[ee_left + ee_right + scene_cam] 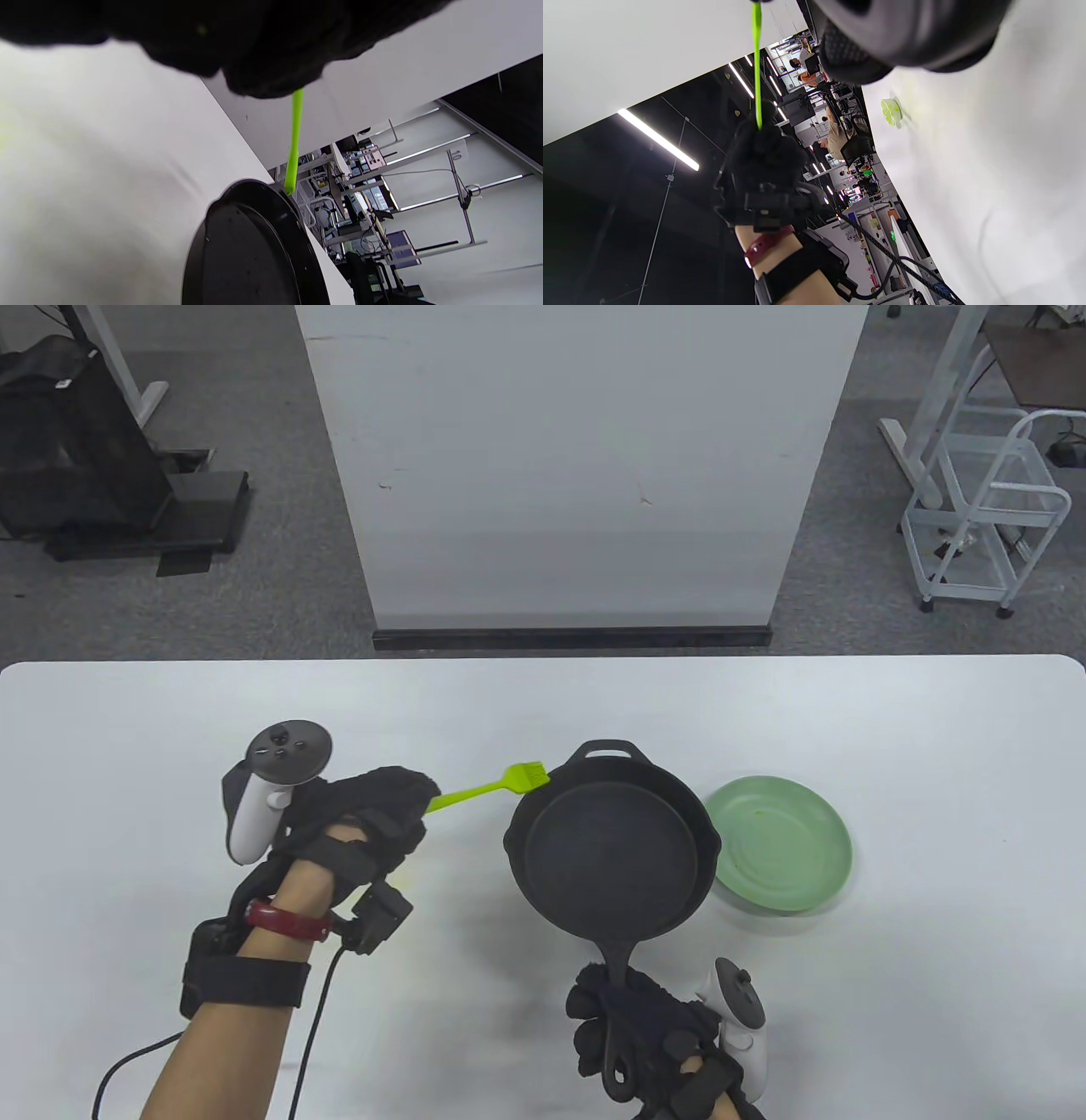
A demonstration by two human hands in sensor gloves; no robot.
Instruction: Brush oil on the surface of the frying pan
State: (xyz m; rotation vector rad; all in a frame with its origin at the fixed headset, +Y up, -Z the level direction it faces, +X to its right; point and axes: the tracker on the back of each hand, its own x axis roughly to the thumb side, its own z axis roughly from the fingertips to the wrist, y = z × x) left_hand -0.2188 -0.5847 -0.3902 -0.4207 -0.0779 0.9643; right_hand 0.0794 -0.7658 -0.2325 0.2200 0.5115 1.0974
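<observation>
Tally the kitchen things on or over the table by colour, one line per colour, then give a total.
Green: 2, the brush held by the left hand and the plate on the table.
Black: 1, the frying pan, held by its handle in the right hand.
Total: 3

- Left hand (365, 814), in a black glove, is closed in a fist around the handle of a brush (492, 787), forearm reaching in from the lower left.
- Right hand (657, 1039), also gloved, is low near the bottom edge, fingers wrapped around the handle of a pan (612, 857).
</observation>
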